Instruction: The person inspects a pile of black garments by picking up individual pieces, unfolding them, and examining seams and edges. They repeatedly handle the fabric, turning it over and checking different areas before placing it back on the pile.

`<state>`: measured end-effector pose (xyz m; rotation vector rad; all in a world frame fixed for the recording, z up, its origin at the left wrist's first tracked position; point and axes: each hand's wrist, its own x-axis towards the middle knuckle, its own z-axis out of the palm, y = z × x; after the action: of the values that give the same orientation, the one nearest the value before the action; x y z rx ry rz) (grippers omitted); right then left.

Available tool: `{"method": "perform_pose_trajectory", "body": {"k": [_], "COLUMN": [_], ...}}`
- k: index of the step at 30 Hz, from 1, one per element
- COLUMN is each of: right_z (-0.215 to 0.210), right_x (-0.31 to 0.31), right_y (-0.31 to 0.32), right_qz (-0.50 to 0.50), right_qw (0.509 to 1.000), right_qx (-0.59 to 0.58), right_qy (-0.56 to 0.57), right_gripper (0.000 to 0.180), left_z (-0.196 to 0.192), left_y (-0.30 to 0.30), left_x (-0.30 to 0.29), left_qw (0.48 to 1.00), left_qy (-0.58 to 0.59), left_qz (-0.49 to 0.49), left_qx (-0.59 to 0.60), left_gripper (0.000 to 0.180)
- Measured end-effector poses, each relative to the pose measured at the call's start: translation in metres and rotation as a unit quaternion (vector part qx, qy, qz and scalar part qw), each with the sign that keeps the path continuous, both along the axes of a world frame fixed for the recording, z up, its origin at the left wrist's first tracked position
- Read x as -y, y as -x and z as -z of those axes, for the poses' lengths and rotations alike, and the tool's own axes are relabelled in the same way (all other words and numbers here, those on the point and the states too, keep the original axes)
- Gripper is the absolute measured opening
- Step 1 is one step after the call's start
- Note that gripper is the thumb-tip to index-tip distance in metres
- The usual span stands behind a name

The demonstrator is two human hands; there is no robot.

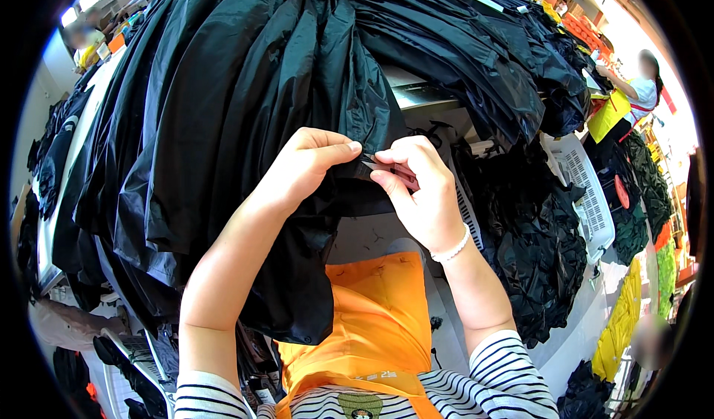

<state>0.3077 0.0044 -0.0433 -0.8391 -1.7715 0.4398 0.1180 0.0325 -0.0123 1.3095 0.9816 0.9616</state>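
A heap of shiny black garments (245,106) hangs over the table in front of me. My left hand (309,158) is closed, pinching the edge of one black garment (368,106) between thumb and fingertips. Close beside it, my right hand (420,181) grips a small pair of thread snips (404,176) with pinkish handles. The metal tips of the snips point left, at the garment's edge by my left fingertips. Whether the blades touch a thread is too small to tell.
An orange apron (372,307) covers my lap. To the right are crumpled black garments (524,233) and a white plastic basket (584,188). A person (643,91) stands at the far right with yellow cloth (610,117). Another person (89,47) is at the far left.
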Motion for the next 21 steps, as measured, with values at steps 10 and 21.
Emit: {"method": "perform_pose_trajectory", "body": {"k": [10, 21], "right_z": [0.005, -0.014], "right_x": [-0.003, -0.01], "right_y": [-0.002, -0.02], "right_qz": [-0.051, -0.018], "right_qw": [0.996, 0.993], "right_qx": [-0.055, 0.009], "right_qy": [0.039, 0.112], "right_gripper": [0.02, 0.019], "left_z": [0.004, 0.012], "left_y": [0.001, -0.004], "left_x": [-0.001, 0.001], "left_qw": [1.0, 0.991], "left_qy": [0.001, -0.075], "left_qz": [0.011, 0.024], "left_qx": [-0.01, -0.106], "left_gripper": [0.022, 0.026]}}
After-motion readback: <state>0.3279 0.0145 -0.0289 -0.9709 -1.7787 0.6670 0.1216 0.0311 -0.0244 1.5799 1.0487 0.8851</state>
